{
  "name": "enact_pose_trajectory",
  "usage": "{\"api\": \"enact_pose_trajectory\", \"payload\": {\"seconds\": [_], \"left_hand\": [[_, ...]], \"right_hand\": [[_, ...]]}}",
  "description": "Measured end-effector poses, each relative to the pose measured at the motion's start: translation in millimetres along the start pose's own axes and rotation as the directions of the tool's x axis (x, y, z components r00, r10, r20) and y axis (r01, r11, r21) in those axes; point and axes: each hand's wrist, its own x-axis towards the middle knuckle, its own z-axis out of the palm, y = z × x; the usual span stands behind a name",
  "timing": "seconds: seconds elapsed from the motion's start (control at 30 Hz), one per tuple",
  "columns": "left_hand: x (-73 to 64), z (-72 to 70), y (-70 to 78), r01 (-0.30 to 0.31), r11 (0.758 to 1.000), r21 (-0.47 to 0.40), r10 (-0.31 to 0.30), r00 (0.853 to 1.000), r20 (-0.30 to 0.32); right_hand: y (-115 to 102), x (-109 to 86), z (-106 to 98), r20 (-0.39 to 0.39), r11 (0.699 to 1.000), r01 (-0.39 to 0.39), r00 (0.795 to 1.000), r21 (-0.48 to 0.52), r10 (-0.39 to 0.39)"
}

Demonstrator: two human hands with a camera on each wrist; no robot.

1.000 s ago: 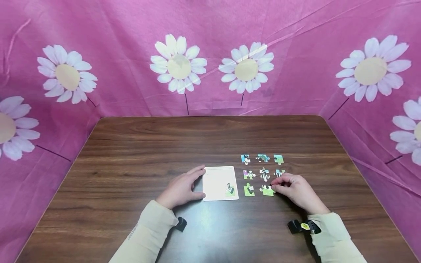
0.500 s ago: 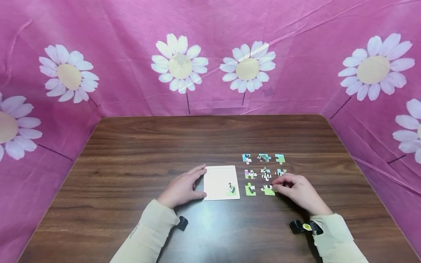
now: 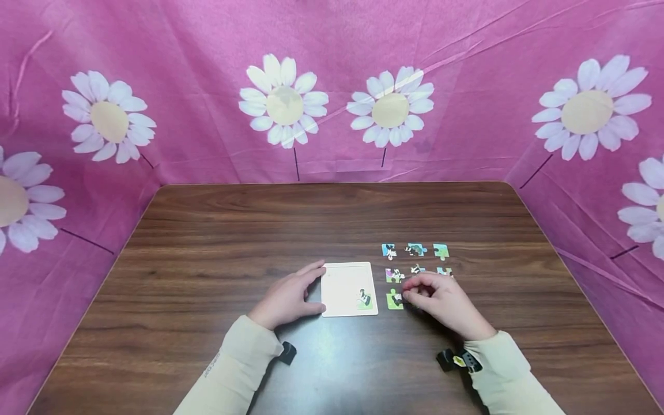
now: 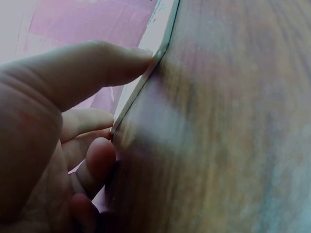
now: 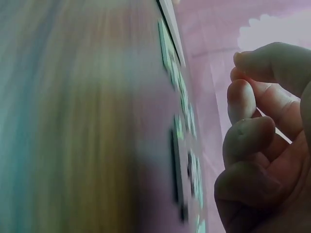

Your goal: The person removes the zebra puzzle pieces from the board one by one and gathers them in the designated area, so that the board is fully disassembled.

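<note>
A white puzzle tray point(image 3: 342, 282) lies flat on the table, with one green picture piece point(image 3: 365, 299) in its near right corner. At the tray's left edge is my left hand point(image 3: 287, 295), its thumb and fingertips touching the edge, spread apart. My right hand point(image 3: 441, 300) hovers over the near row of loose puzzle pieces, its fingers loosely curled and thumb close to the index finger. No piece shows between those fingertips in the right wrist view. Just left of them sits a green puzzle piece point(image 3: 394, 299). A loose piece point(image 5: 182, 165) lies on the table below the right hand.
Further puzzle pieces stand in rows beyond the right hand, among them a blue one point(image 3: 388, 250), a turtle-patterned one point(image 3: 416, 249) and a green one point(image 3: 441, 251). Brown wood table point(image 3: 233, 230) surrounds them. A pink flowered cloth point(image 3: 332, 150) hangs behind the table.
My right hand has shifted left, away from the right side of the near row's middle piece, and now covers that spot. My left hand and the tray stay in place.
</note>
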Motion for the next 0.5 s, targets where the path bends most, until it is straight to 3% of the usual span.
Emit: {"api": "enact_pose_trajectory", "payload": {"seconds": [0.27, 0.5], "left_hand": [[0.2, 0.0, 0.9, 0.005, 1.000, 0.013, -0.005, 1.000, 0.004], [0.8, 0.1, 0.3, 0.013, 1.000, 0.018, -0.012, 1.000, -0.002]], "right_hand": [[-15.0, 8.9, 26.7, 0.070, 0.997, 0.080, 0.994, 0.010, -0.081], [-22.4, 12.4, 39.8, 0.138, 0.995, 0.096, 0.986, -0.024, -0.091]]}}
